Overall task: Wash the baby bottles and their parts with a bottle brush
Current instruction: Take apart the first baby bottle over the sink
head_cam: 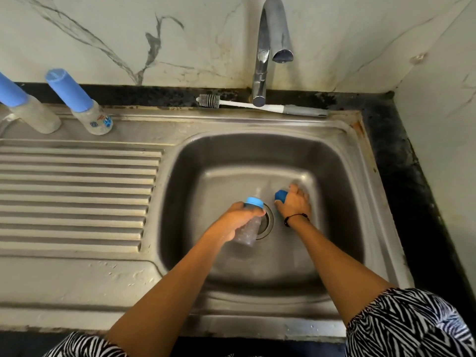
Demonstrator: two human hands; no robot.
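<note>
The left hand (238, 219) grips a clear, cylindrical plastic baby bottle with a light blue screw collar (251, 222), fingers wrapped round its body. The bottle is held tilted over the round metal drain (268, 222) of the basin, collar end pointing away from the person. The right hand (293, 202) reaches down to the basin floor just right of the drain, its fingers curled round a small dark blue plastic cap (280, 195). A thin black cord bracelet (296, 219) circles the right wrist. Both arms end in zebra-striped black-and-white sleeves (409, 323).

The brushed stainless steel sink (257, 150) has a rounded square basin and a ribbed draining board (74, 197) on the left. Behind the basin, a white-and-grey bottle brush with a short bristled head (260, 105) lies across the rim at the base of the chrome swan-neck faucet (268, 50).

Two more cloudy plastic bottles with tall light blue caps stand at the far left of the draining board: one (79, 104) carries small blue printed figures, not legible; the other (25, 106) is cut by the frame edge. The wall (128, 34) is white veined marble.
</note>
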